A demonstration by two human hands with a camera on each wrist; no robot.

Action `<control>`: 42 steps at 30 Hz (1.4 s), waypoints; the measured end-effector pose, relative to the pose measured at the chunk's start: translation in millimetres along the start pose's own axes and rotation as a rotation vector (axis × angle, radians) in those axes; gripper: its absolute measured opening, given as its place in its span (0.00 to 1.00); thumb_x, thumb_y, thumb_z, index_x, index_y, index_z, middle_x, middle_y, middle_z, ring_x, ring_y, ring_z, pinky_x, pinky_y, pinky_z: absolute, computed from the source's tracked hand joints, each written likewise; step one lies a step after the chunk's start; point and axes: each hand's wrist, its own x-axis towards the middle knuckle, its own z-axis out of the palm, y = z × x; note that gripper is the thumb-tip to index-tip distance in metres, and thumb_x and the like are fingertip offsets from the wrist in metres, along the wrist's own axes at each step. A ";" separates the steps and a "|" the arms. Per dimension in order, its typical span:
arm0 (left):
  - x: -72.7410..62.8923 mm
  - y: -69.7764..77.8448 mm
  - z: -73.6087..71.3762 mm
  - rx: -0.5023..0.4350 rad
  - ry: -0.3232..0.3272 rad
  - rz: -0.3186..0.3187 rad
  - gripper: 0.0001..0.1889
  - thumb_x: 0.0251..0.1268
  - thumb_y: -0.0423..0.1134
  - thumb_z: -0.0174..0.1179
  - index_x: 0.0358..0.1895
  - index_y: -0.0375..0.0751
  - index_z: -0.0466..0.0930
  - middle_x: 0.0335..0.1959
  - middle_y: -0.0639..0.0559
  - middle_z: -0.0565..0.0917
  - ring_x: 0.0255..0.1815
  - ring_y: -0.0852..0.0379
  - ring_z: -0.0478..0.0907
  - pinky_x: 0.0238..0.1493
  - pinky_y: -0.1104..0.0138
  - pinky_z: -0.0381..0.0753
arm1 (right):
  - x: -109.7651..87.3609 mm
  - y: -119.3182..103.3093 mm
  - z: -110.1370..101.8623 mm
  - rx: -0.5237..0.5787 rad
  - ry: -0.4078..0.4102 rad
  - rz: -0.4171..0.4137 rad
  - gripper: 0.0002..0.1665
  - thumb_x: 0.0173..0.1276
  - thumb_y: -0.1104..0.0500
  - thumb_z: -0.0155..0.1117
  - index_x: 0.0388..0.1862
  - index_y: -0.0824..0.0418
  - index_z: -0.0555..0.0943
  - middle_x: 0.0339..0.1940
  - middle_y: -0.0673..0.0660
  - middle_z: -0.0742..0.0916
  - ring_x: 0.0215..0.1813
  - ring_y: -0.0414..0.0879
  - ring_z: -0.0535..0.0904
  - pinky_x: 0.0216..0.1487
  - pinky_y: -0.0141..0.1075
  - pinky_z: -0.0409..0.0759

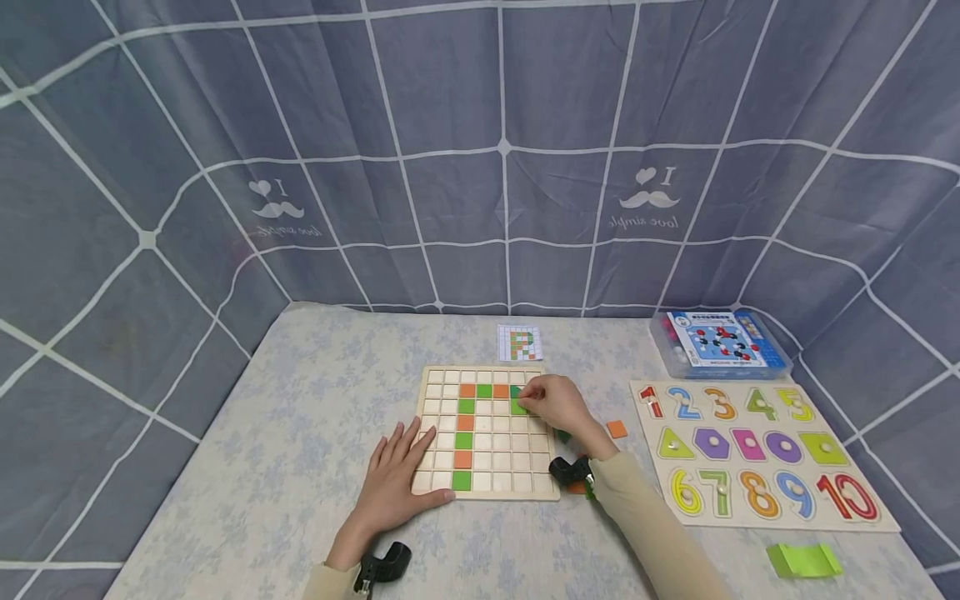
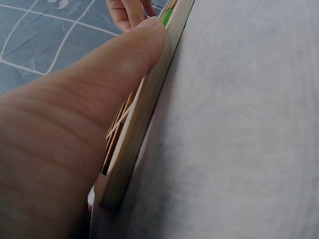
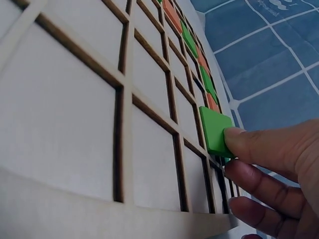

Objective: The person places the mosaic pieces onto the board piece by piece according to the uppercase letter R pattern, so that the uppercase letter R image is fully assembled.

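Observation:
A wooden grid board (image 1: 510,454) lies on the table, with green and orange square tiles in one column and along a row near its top. Between thumb and fingers, my right hand (image 1: 558,404) pinches a green tile (image 3: 214,130) at the board's upper right. In the right wrist view this tile is tilted above the grid. My left hand (image 1: 393,477) rests on the board's lower left edge, fingers spread and straight; its thumb (image 2: 134,52) lies along the near rim in the left wrist view.
Behind the board lies a small pattern card (image 1: 519,343). A loose orange tile (image 1: 617,429) and others partly under the right arm lie to the right. Farther right are a number puzzle board (image 1: 757,492), a clear plastic box (image 1: 720,343) and a green block (image 1: 805,561).

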 end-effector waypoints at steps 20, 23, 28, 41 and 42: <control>-0.7 -0.2 0.2 -0.006 0.017 0.017 0.51 0.48 0.68 0.63 0.74 0.45 0.58 0.75 0.43 0.52 0.74 0.38 0.43 0.67 0.43 0.41 | 0.7 -0.2 -0.7 -0.018 0.001 0.020 0.07 0.59 0.59 0.72 0.22 0.52 0.85 0.18 0.42 0.80 0.21 0.39 0.72 0.27 0.36 0.72; -0.6 -0.2 0.2 -0.004 0.014 0.014 0.51 0.48 0.68 0.63 0.74 0.45 0.58 0.75 0.43 0.52 0.74 0.38 0.43 0.67 0.43 0.41 | -0.8 0.5 -1.9 0.012 -0.014 0.033 0.07 0.59 0.59 0.71 0.22 0.53 0.85 0.18 0.43 0.80 0.22 0.40 0.73 0.27 0.36 0.72; -0.9 -0.3 -0.6 -0.005 0.006 0.012 0.51 0.48 0.68 0.63 0.74 0.45 0.57 0.75 0.43 0.51 0.74 0.39 0.42 0.67 0.43 0.40 | -5.9 5.1 -6.8 0.104 -0.034 0.034 0.05 0.61 0.58 0.70 0.26 0.53 0.86 0.21 0.44 0.81 0.22 0.42 0.73 0.26 0.36 0.72; 0.4 0.9 -1.8 -0.003 -0.005 -0.001 0.51 0.49 0.68 0.62 0.74 0.45 0.57 0.75 0.43 0.50 0.74 0.39 0.42 0.68 0.44 0.39 | -25.9 12.5 -36.3 0.114 0.043 -0.010 0.06 0.65 0.56 0.67 0.32 0.56 0.86 0.27 0.47 0.84 0.29 0.42 0.75 0.28 0.37 0.73; 0.6 1.0 -1.6 -0.003 -0.005 0.000 0.51 0.49 0.68 0.62 0.74 0.45 0.57 0.75 0.43 0.50 0.74 0.39 0.42 0.68 0.44 0.39 | -27.6 12.6 -38.3 0.109 0.041 -0.006 0.05 0.64 0.57 0.67 0.32 0.57 0.87 0.27 0.47 0.84 0.29 0.43 0.75 0.28 0.37 0.73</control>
